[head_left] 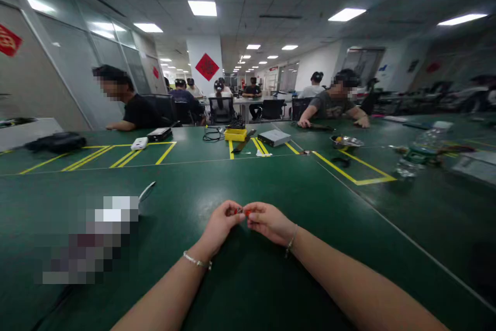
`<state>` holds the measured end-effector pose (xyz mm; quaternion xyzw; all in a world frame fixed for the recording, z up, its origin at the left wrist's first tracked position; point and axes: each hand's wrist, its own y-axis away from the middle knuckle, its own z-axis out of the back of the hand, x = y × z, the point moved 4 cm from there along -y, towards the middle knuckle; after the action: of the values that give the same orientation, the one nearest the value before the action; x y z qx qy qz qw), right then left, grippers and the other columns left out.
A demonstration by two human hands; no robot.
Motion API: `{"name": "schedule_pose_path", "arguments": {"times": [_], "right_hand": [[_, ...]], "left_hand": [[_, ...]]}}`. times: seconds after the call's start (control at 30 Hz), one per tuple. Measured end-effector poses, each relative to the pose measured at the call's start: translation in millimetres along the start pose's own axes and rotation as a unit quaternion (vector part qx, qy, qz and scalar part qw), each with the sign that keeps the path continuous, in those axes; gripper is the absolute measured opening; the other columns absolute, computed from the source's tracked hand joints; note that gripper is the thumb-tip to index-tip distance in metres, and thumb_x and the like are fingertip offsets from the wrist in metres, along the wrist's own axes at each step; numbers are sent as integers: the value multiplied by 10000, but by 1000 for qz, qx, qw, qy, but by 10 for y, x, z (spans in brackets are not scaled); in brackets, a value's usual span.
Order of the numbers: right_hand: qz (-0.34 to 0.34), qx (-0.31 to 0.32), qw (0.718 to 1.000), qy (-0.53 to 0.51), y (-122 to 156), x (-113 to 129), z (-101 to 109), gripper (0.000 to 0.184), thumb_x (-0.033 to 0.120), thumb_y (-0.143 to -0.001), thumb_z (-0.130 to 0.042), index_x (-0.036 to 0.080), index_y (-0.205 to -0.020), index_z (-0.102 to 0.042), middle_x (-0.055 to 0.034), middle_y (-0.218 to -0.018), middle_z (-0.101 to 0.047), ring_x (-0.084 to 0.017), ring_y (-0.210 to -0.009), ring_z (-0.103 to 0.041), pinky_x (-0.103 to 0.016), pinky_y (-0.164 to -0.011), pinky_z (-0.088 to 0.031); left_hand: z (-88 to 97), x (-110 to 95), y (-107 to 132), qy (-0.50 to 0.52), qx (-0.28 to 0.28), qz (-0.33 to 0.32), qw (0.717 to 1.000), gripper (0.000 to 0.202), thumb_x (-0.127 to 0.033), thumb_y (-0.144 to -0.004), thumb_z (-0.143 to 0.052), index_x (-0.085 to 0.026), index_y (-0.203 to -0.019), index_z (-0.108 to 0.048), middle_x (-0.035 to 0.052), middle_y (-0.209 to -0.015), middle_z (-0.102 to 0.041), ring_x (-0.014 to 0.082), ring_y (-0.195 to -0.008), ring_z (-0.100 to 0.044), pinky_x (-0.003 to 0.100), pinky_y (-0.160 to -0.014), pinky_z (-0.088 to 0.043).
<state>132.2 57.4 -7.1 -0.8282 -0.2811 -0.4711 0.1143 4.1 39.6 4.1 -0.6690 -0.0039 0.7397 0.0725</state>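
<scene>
My left hand (221,225) and my right hand (271,222) meet over the middle of the green table (155,248). Each is closed in a pinch, thumb against fingers. Between the fingertips is a small red-orange piece (248,213) with a bit of metal showing; most of it is covered by my fingers, and its kind is too small to make out. I cannot tell whether it is one piece or two joined ones. A bracelet circles each wrist.
A blurred-out object with a white cable (146,191) lies left. Farther back are a yellow box (235,135), a grey box (274,138), a metal bowl (346,142) and a white device (139,143). A plastic bottle (422,150) stands right. Two people sit across the table.
</scene>
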Motion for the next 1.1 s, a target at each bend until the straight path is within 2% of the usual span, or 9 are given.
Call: {"name": "schedule_pose_path", "arguments": {"times": [0.13,0.2,0.33,0.43,0.53,0.77,0.97,1.1], "right_hand": [[-6,3,1000,0,25,-3,-13,193,178,-634,-633,114,-808,-579,-17,-714,-575,-70,-599,-513,-241,-619,-387],[-11,3,1000,1,28,5,-22,152,234,-676,-598,113,-764,-572,-11,-660,-563,-68,-572,-507,-234,-595,-384],[-22,-11,1000,4,30,20,-24,192,309,-720,-541,118,-706,-555,8,-558,-521,-63,-501,-481,-222,-537,-371],[-23,-10,1000,1,36,17,-18,157,261,-693,-578,121,-762,-562,6,-600,-538,-61,-534,-494,-227,-575,-385],[-19,0,1000,-3,37,7,-3,197,180,-648,-619,133,-830,-561,-12,-716,-573,-68,-604,-523,-246,-641,-396],[-12,5,1000,-1,19,-15,43,235,107,-608,-635,144,-830,-568,-18,-798,-581,-73,-638,-538,-260,-671,-399],[-23,-1,1000,-8,13,-12,32,202,186,-671,-603,126,-863,-579,-18,-739,-566,-66,-620,-521,-258,-666,-401],[-18,16,1000,-20,20,4,10,192,241,-720,-553,116,-862,-585,-12,-693,-545,-69,-617,-511,-256,-659,-402]], "left_hand": [[-37,-27,-16,48,18,-5,999,215,-330,-697,-537,-147,-810,-542,0,-687,-548,110,-639,-485,220,-610,-364],[-49,0,-27,78,27,7,997,268,-380,-741,-467,-138,-817,-552,4,-662,-542,107,-615,-481,224,-602,-369],[-33,62,-49,109,13,6,994,339,-418,-768,-409,-125,-819,-572,4,-641,-524,90,-564,-456,212,-560,-356],[-6,89,-57,138,-8,1,990,368,-431,-780,-382,-122,-812,-580,-11,-594,-496,71,-504,-414,202,-524,-336],[12,102,-60,177,-19,17,984,382,-439,-775,-386,-114,-792,-585,-13,-561,-487,67,-478,-407,199,-502,-328],[12,107,-54,257,-19,73,964,348,-403,-757,-435,-95,-756,-598,17,-604,-544,75,-526,-483,195,-525,-358],[-5,114,-65,267,-3,69,961,318,-363,-753,-447,-91,-815,-599,38,-668,-576,88,-565,-512,215,-574,-390],[-14,106,-66,254,2,60,965,296,-334,-748,-460,-97,-870,-588,47,-729,-582,90,-596,-516,215,-593,-393]]}}
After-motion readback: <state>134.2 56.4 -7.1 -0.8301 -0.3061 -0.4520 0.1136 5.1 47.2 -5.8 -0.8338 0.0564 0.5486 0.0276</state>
